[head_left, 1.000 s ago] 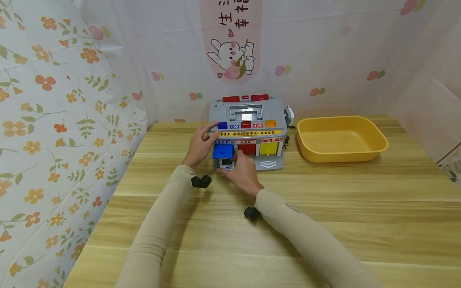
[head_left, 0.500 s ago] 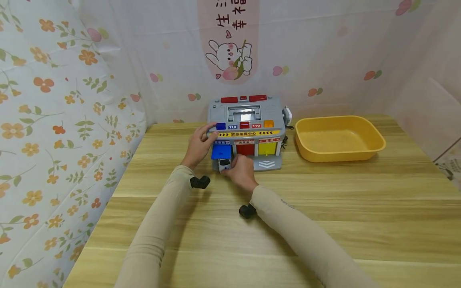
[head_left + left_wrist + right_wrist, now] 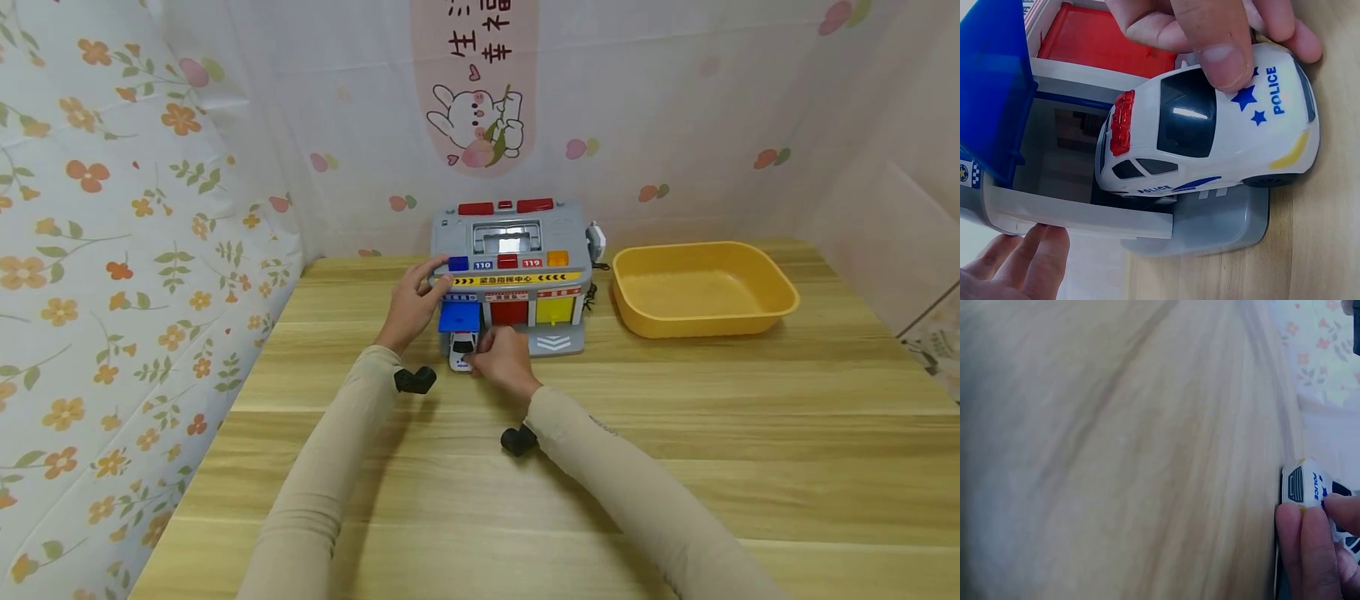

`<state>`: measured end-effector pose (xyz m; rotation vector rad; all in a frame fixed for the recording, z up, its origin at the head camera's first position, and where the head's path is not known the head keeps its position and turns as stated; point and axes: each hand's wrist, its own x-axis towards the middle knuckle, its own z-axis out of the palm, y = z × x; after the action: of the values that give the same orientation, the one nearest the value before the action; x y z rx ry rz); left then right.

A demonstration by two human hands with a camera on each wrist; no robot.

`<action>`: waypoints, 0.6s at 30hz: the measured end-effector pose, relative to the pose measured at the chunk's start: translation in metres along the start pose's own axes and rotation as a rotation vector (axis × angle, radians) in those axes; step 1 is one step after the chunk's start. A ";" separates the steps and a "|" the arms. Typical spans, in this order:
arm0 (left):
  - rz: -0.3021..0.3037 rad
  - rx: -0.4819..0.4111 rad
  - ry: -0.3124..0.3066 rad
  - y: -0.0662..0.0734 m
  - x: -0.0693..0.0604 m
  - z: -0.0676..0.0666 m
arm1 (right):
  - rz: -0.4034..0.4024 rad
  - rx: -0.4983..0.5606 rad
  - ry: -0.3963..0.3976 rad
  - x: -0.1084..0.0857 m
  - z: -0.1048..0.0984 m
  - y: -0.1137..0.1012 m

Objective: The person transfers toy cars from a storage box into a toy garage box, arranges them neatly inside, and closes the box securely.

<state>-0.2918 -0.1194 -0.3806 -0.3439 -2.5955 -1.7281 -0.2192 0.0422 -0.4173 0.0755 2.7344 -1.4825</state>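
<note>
A white toy police car (image 3: 1260, 131), with a red light bar and blue stars, sticks nose-first out of the left bay of a grey toy rescue station (image 3: 558, 225). The bay's blue door (image 3: 459, 317) is raised above the car. My right hand (image 3: 504, 357) pinches the car, thumb on its hood and fingers along its side; the right wrist view shows the fingers (image 3: 1317, 550) by its front. My left hand (image 3: 412, 307) holds the station's left front corner, and its fingers (image 3: 1041, 256) press the side wall in the left wrist view.
The red door (image 3: 510, 313) and yellow door (image 3: 555, 310) beside the open bay are down. A yellow plastic basin (image 3: 705, 321) stands right of the station on the wooden table (image 3: 675, 467). Patterned cloth (image 3: 360, 125) hangs behind and on the left.
The police car has come forward out of the left bay, toward me, with my right hand holding it. My left hand stays at the station's corner.
</note>
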 end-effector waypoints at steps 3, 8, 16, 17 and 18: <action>0.001 0.006 0.003 -0.002 0.000 -0.001 | -0.002 0.005 -0.003 0.000 0.002 0.001; 0.007 0.006 0.001 -0.002 0.000 0.000 | 0.013 0.028 -0.013 0.000 0.002 0.001; 0.013 0.009 0.007 -0.001 -0.001 0.000 | 0.011 0.049 -0.018 0.000 0.002 0.003; 0.014 0.009 0.007 -0.001 -0.001 0.000 | 0.007 0.048 -0.017 0.000 0.002 0.003; 0.012 0.012 0.007 -0.001 -0.001 0.000 | 0.002 0.046 -0.017 -0.001 0.002 0.003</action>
<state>-0.2906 -0.1199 -0.3817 -0.3522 -2.5921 -1.7065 -0.2184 0.0425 -0.4206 0.0671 2.6865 -1.5390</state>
